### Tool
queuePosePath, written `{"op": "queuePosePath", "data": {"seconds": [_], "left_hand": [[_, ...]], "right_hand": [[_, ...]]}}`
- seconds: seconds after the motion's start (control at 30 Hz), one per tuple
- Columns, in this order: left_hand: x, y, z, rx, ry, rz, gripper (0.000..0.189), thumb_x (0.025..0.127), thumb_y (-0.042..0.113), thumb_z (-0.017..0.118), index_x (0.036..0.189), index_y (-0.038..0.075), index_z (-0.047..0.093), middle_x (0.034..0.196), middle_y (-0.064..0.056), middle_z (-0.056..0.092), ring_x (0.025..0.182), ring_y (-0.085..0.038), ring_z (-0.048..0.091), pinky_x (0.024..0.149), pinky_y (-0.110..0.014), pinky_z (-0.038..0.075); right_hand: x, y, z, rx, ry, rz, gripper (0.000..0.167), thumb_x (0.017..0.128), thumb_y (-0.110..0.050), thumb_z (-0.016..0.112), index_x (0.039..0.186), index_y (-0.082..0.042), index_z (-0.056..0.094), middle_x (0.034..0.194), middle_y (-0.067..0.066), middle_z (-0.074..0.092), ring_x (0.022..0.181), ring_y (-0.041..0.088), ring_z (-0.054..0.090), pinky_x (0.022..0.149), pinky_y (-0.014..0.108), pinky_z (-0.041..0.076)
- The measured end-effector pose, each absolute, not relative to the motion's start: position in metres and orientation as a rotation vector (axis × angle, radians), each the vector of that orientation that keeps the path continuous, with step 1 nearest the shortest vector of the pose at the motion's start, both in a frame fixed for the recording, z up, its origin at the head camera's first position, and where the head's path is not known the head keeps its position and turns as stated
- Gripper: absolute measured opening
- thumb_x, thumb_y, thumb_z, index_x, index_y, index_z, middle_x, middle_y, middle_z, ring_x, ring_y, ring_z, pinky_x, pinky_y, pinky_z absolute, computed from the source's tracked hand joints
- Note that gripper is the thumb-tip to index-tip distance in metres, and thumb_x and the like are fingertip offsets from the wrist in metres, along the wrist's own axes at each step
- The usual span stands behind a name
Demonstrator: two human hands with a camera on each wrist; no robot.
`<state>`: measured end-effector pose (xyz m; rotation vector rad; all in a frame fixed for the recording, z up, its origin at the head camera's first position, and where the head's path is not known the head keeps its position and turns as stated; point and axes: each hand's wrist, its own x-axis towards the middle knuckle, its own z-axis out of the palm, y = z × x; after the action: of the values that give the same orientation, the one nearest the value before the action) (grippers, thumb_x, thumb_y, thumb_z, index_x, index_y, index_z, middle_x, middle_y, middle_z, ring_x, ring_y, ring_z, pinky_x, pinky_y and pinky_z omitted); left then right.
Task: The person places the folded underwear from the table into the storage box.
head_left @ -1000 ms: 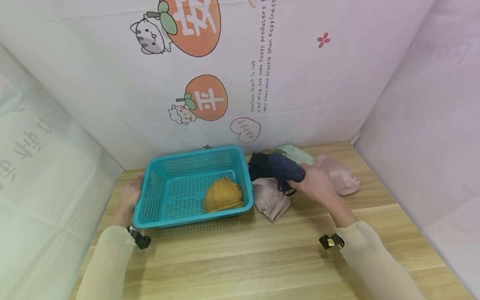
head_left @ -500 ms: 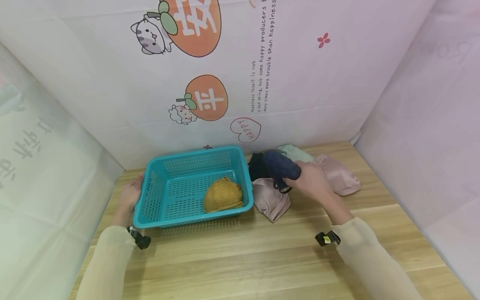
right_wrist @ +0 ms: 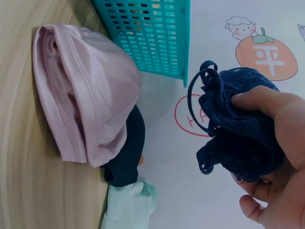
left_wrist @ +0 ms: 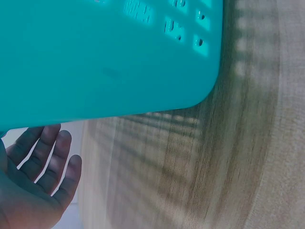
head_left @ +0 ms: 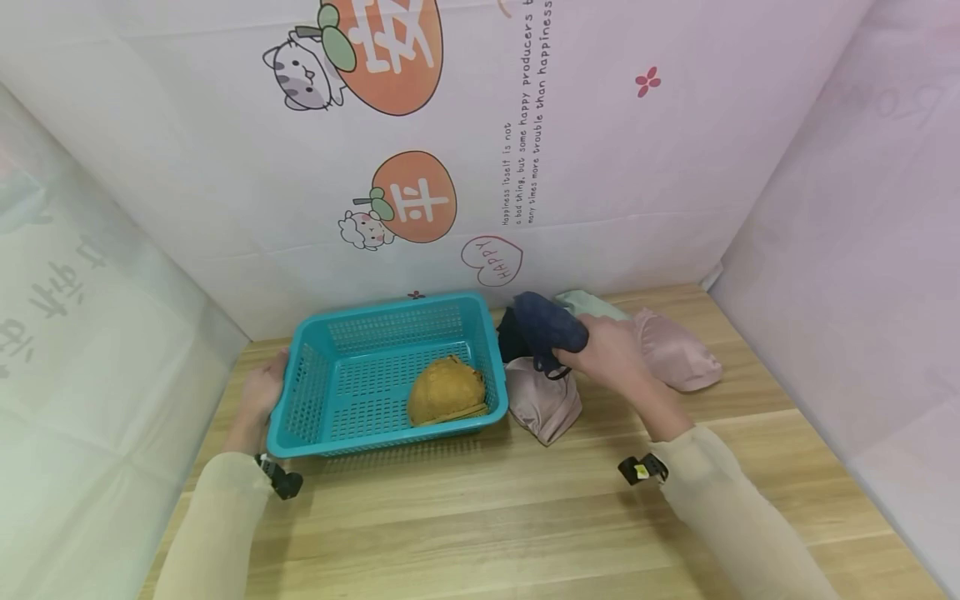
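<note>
My right hand [head_left: 609,353] grips a bunched navy lace garment [head_left: 550,327] and holds it in the air above a pile of folded clothes, just right of a teal plastic basket [head_left: 330,433]. The right wrist view shows fingers and thumb curled round the navy lace garment [right_wrist: 240,124], with a thin strap looping off it. My left hand [head_left: 262,392] rests against the basket's left wall; in the left wrist view its fingers [left_wrist: 45,157] lie straight beside the teal wall [left_wrist: 109,57]. A mustard-yellow garment [head_left: 444,391] lies inside the basket.
On the wooden table [head_left: 525,517] right of the basket lie a pink satin garment [head_left: 543,404], a black one [head_left: 512,335], a mint one [head_left: 588,303] and a second pink one [head_left: 678,354]. Printed white sheets wall in the table on three sides.
My right hand has lifted the navy garment and carried it a little left, toward the basket. The left hand and basket have not moved.
</note>
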<state>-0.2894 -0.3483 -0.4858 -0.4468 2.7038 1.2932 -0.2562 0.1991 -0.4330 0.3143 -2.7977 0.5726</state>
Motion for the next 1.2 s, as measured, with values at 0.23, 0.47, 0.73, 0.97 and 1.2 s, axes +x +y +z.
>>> {"op": "queuePosePath", "data": {"seconds": [0.23,0.47,0.73,0.97,1.2], "left_hand": [[-0.290,-0.349,-0.487,-0.453,2.715,1.272,0.085,0.102,0.066,0.013,0.154,0.001,0.032,0.153,-0.030,0.038,0.141,-0.050,0.038,0.112,-0.064,0.034],[-0.290,-0.350,-0.487,-0.444,2.707,1.281,0.087,0.101,0.067,0.014,0.153,0.000,0.033,0.147,-0.030,0.044,0.133,-0.047,0.045,0.107,-0.062,0.038],[-0.289,-0.351,-0.487,-0.434,2.689,1.291,0.092,0.099,0.071,0.013,0.154,-0.001,0.031,0.153,-0.031,0.038,0.140,-0.050,0.038,0.111,-0.065,0.034],[-0.291,-0.350,-0.487,-0.463,2.689,1.270,0.094,0.098,0.072,0.012,0.154,0.000,0.031,0.153,-0.030,0.039,0.140,-0.050,0.038,0.112,-0.064,0.034],[-0.290,-0.350,-0.487,-0.449,2.718,1.231,0.095,0.098,0.073,0.010,0.151,-0.001,0.036,0.146,-0.030,0.045,0.133,-0.048,0.045,0.106,-0.062,0.039]], "right_hand": [[-0.256,0.192,-0.427,0.292,-2.807,0.568,0.042,0.079,-0.043,0.074,0.100,-0.007,0.069,0.087,0.013,0.073,0.079,0.034,0.068,0.070,0.048,0.054],[-0.258,0.183,-0.421,0.282,-2.864,0.565,0.050,0.081,-0.042,0.074,0.115,-0.006,0.068,0.098,0.017,0.074,0.089,0.038,0.070,0.077,0.052,0.056],[-0.262,0.174,-0.417,0.353,-2.802,0.569,0.039,0.079,-0.038,0.075,0.102,-0.006,0.071,0.088,0.012,0.074,0.082,0.031,0.069,0.073,0.047,0.055],[-0.265,0.168,-0.416,0.399,-2.774,0.567,0.041,0.080,-0.037,0.075,0.105,-0.005,0.072,0.092,0.012,0.075,0.084,0.031,0.070,0.074,0.047,0.055],[-0.267,0.166,-0.418,0.400,-2.799,0.555,0.046,0.081,-0.039,0.075,0.111,-0.004,0.071,0.097,0.014,0.075,0.090,0.033,0.070,0.078,0.049,0.055]]}}
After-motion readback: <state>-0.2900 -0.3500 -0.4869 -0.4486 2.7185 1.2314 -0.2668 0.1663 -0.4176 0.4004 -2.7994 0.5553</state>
